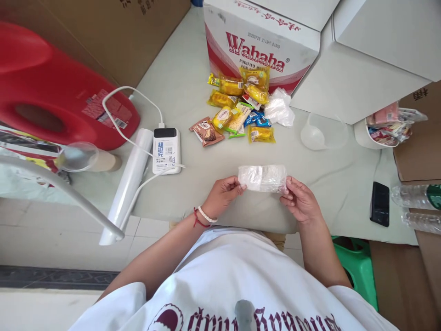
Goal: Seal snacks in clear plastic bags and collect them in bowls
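Both my hands hold a small clear plastic bag point(262, 178) stretched flat between them just above the table's near edge. My left hand point(223, 195), with a red string and a bead bracelet at the wrist, pinches the bag's left end. My right hand point(300, 198) pinches its right end. Farther back lies a pile of wrapped snacks point(237, 110), mostly yellow packets, with one brown packet point(206, 132) and a crumpled clear bag point(279, 108) beside it.
A Wahaha carton point(262, 41) stands behind the snacks. A power bank point(166, 150) with a white cable, a white roll point(129, 181) and a red container point(51, 87) sit left. A clear bowl point(322, 133), a bowl of packets point(387, 126), a phone point(380, 203) and bottles point(418, 207) lie right.
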`<state>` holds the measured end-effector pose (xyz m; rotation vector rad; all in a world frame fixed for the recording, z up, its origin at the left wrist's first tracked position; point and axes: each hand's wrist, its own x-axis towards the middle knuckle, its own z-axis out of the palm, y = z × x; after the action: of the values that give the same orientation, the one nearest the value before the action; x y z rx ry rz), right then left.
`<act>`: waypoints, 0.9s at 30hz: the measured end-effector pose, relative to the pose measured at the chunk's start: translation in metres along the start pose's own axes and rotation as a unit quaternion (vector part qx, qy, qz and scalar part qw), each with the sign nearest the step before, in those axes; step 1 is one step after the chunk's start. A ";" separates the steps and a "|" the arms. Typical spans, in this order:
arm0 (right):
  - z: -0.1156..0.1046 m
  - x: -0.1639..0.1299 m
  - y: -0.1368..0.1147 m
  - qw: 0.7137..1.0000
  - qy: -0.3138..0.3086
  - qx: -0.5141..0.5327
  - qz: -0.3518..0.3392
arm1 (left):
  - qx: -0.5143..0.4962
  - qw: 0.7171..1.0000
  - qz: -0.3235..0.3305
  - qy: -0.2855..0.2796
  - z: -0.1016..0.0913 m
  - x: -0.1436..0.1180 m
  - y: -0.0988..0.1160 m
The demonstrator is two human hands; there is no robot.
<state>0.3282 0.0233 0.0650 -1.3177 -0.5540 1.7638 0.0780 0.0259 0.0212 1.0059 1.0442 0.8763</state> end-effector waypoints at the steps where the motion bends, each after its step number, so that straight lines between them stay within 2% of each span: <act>1: -0.004 0.001 0.001 1.000 0.000 -0.002 -0.003 | -0.011 1.000 -0.012 0.007 -0.003 -0.001 0.000; 3: -0.009 0.003 0.007 0.998 0.029 -0.040 -0.034 | -0.031 0.999 -0.025 0.017 -0.005 -0.003 -0.001; 4: -0.009 0.003 0.011 0.992 0.063 -0.079 -0.070 | -0.040 0.999 -0.027 0.021 -0.005 -0.004 -0.001; 7: -0.003 -0.001 0.020 0.938 0.161 -0.208 -0.226 | -0.049 0.998 -0.024 0.012 -0.002 -0.005 0.001; 8: 0.002 -0.003 0.022 0.918 0.160 -0.240 -0.272 | -0.049 0.999 -0.023 0.003 -0.001 -0.005 0.002; 10: 0.015 -0.006 0.024 0.899 0.085 -0.294 -0.314 | -0.049 0.998 -0.021 -0.020 0.003 -0.004 0.005; 13: 0.036 -0.005 0.029 0.900 -0.075 -0.344 -0.256 | -0.048 0.998 -0.014 -0.042 0.008 -0.004 0.010; 15: 0.044 -0.001 0.035 0.923 -0.114 -0.312 -0.193 | -0.056 0.998 -0.009 -0.040 0.009 -0.005 0.010; 18: 0.043 0.005 0.042 0.964 -0.087 -0.209 -0.140 | -0.078 0.996 -0.014 -0.033 0.005 -0.006 0.007; 21: 0.033 0.007 0.042 0.981 -0.054 -0.145 -0.118 | -0.100 0.994 -0.026 -0.032 -0.003 -0.009 0.001; 24: 0.028 0.005 0.037 0.979 -0.031 -0.149 -0.135 | -0.109 0.993 -0.025 -0.026 -0.006 -0.010 -0.003; 27: 0.036 0.000 0.036 0.954 -0.093 -0.229 -0.171 | -0.103 0.994 -0.012 -0.032 -0.003 -0.010 -0.001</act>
<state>0.2821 0.0088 0.0506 -1.2646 -1.2791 1.5252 0.0726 0.0174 0.0226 0.8417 0.8903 0.9065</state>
